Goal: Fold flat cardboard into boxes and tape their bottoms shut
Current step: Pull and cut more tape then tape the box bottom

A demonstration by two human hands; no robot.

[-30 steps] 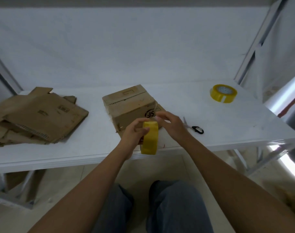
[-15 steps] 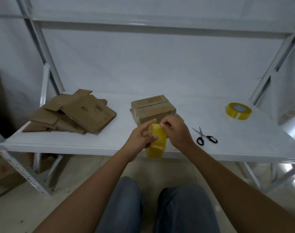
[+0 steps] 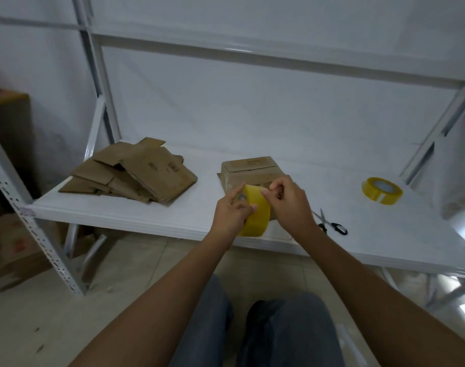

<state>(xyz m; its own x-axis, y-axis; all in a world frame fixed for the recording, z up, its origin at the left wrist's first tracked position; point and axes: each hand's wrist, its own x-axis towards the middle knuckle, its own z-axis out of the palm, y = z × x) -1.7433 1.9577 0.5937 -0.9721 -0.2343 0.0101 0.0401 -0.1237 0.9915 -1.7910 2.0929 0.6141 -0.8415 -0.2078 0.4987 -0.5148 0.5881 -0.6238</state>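
Observation:
A yellow tape roll stands on edge in front of me, above the shelf's front edge. My left hand grips it from the left side. My right hand pinches at the top of the roll with thumb and forefinger. Just behind the hands sits a small folded cardboard box on the white shelf, partly hidden by them. A pile of flat cardboard lies at the shelf's left end.
Black-handled scissors lie right of my right hand. A second yellow tape roll lies flat at the far right. White rack posts frame the shelf. Brown boxes stand on the floor at left. My knees are below.
My head has lifted and turned left, so the shelf sits lower and further right in view. Both hands stay on the roll, which has tilted slightly.

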